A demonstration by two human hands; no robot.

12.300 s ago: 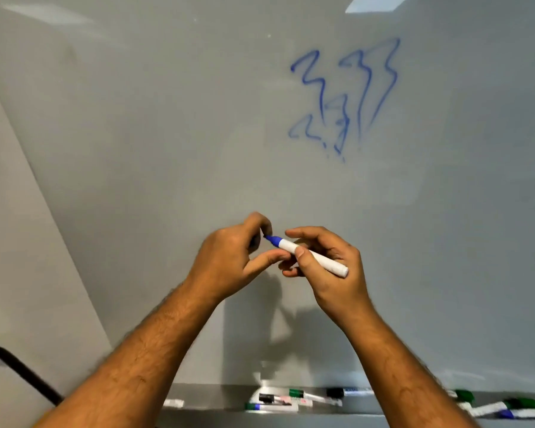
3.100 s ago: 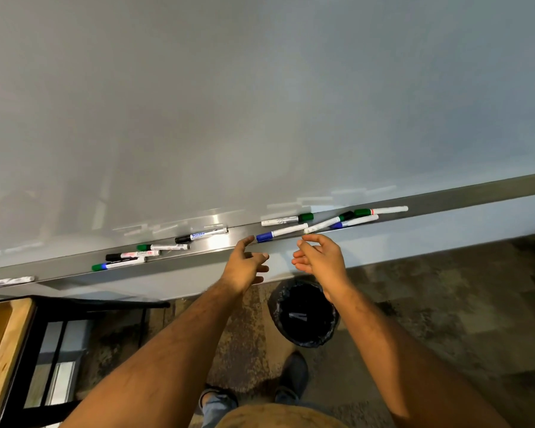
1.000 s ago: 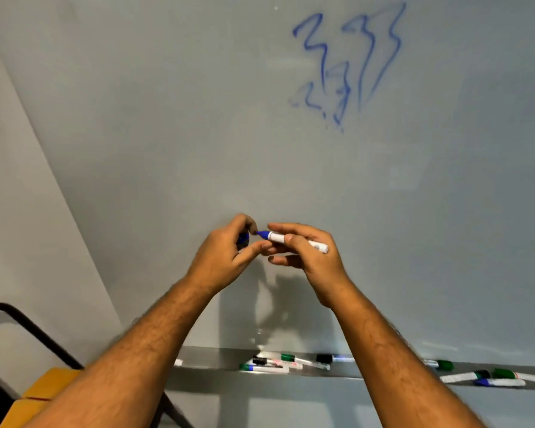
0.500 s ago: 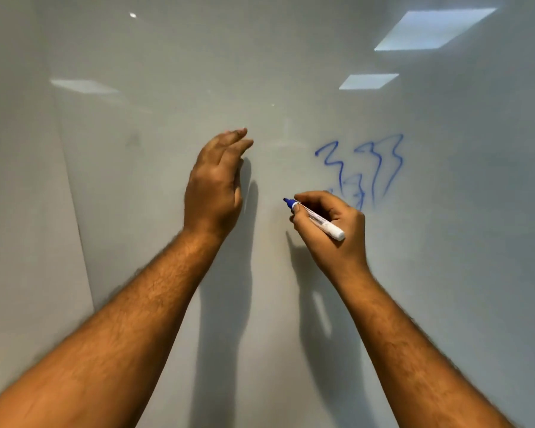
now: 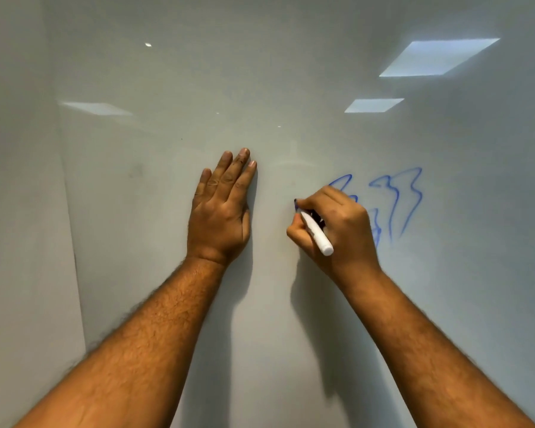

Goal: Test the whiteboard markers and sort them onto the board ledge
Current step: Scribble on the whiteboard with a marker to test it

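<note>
The person's right hand (image 5: 334,230) is gripping a white-barrelled whiteboard marker (image 5: 316,236), thumb and curled fingers pinching it near the writing end, and the barrel is slanting down and to the right, its blunt white tail sticking out below the thumb while the dark tip is pointing up-left and seems to be meeting the whiteboard (image 5: 167,273) just left of the knuckles. The blue scribbles (image 5: 396,205) are lying immediately to the right, partly hidden behind that hand, so I judge the bare patch between the two hands is where a test stroke would go. The left hand (image 5: 220,211) is lying flat on the board, fingers straight and together, holding nothing, close beside the marker hand but apart from it. The glossy board is reflecting ceiling light panels (image 5: 436,58); a plain wall (image 5: 16,211) is bordering it on the left. The ledge is out of view.
</note>
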